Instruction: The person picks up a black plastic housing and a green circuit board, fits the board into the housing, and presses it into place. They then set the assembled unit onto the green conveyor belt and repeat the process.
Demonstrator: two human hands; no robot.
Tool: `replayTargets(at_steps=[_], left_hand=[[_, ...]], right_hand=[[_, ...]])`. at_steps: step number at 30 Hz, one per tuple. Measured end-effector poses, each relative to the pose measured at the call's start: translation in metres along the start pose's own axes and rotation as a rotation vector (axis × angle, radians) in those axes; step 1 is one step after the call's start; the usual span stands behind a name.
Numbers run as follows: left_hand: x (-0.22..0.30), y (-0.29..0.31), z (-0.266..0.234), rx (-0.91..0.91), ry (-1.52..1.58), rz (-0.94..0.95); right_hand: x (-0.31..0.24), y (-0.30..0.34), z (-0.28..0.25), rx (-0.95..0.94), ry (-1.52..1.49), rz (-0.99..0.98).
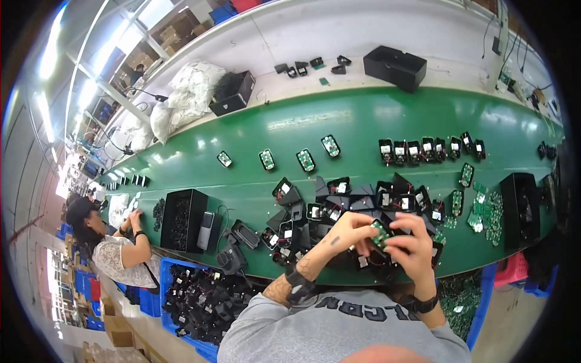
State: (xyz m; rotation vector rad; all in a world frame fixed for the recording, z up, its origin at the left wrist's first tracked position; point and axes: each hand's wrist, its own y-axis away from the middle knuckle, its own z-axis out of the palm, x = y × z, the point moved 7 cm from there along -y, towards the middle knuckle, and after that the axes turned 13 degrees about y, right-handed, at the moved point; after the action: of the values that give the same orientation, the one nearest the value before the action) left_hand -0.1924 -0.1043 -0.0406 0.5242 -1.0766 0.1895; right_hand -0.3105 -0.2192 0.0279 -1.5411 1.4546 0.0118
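Between my two hands is a small green circuit board (379,232), which appears to sit in a black plastic housing. My left hand (352,232) pinches it from the left, and my right hand (413,243) grips its right side with bent fingers. Below and around them lies a heap of black housings (331,209), several with white labels and red wires. Right of my right hand, a pile of loose green boards (484,213) rests on the green table (357,121). Two housings with boards fitted, one a black housing (457,202), lie beside that pile.
Farther back stands a row of black housings (428,150); several board-filled housings (305,160) are spread to its left. Black boxes (519,206) stand at the right end and at left. Blue crates (172,266) flank me below the table. A co-worker (121,248) sits at far left.
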Motion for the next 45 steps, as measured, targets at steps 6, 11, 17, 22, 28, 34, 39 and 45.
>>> replayTargets(at_steps=[6, 11, 17, 22, 28, 34, 39, 45], left_hand=[[-0.019, -0.001, -0.003, -0.075, -0.004, -0.11], [-0.004, 0.003, 0.0, 0.103, -0.002, 0.142], [0.03, 0.009, 0.025, 0.246, -0.496, 0.441], [0.026, -0.001, 0.018, 0.305, -0.393, 0.437], [0.013, -0.023, 0.021, 0.214, -0.083, 0.297], [0.025, -0.055, 0.009, 0.149, -0.124, 0.298], [0.066, -0.081, 0.017, 0.196, -0.83, 0.427], [0.108, -0.136, -0.089, 0.412, -1.254, 0.513]], right_hand=[[-0.009, 0.001, 0.005, -0.115, 0.085, -0.181], [0.003, -0.003, 0.005, -0.022, 0.215, 0.162], [0.025, 0.008, 0.007, 0.085, 0.198, 0.407], [0.006, 0.006, 0.007, 0.095, 0.308, 0.19], [-0.002, 0.011, 0.003, 0.07, 0.32, 0.177], [0.008, 0.002, 0.007, 0.027, 0.473, 0.153], [0.034, 0.017, 0.014, -0.108, 0.526, 0.177], [0.087, 0.036, -0.071, 0.244, 0.4, 0.519]])
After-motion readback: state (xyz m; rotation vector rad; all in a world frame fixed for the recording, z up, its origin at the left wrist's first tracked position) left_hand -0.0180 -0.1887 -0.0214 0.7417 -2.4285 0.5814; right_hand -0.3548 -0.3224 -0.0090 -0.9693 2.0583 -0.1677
